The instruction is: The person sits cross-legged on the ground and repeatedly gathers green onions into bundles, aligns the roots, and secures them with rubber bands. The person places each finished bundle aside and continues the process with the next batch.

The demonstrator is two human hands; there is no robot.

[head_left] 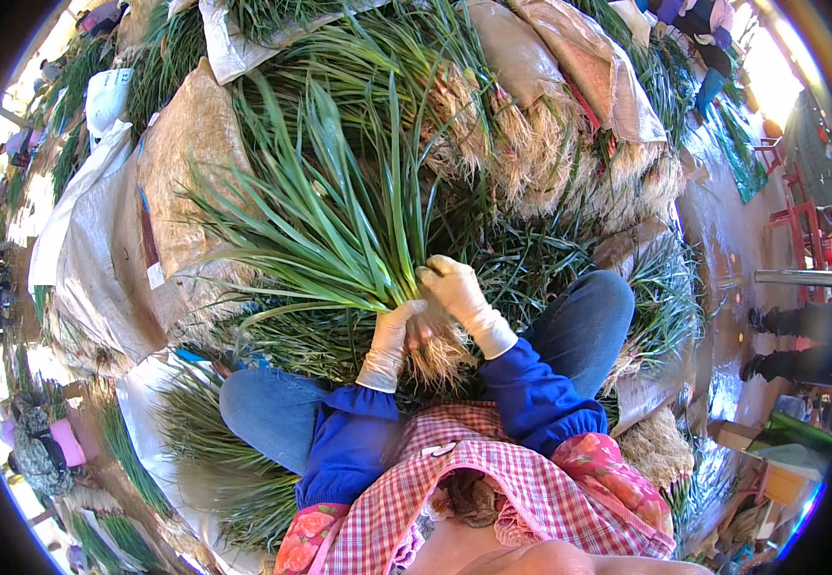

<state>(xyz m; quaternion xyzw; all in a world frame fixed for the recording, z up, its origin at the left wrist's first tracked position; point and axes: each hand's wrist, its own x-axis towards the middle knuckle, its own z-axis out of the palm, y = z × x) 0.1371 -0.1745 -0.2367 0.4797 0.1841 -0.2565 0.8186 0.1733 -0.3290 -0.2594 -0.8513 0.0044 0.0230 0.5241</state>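
Note:
My left hand [389, 346], in a pale rubber glove, is wrapped around a bunch of green allium plants [358, 237] near its base. The long flat leaves fan up and to the left. Below the grip hang the bunch's stringy pale roots [441, 359]. My right hand [463, 298], gloved the same way, pinches the bunch's right edge where the leaves meet the stems. Its fingertips are partly hidden. Loose dark green leaves [531, 251] lie heaped beneath and beyond both hands, between my bent knees.
Rooted bundles [531, 144] are piled ahead under woven sacks [596, 65]. More sacks [186, 165] cover plants on the left. Another leafy pile [236, 460] lies beside my left leg. Red stools [804, 223] stand on the wet floor [732, 287] at right. Another person [46, 445] is at far left.

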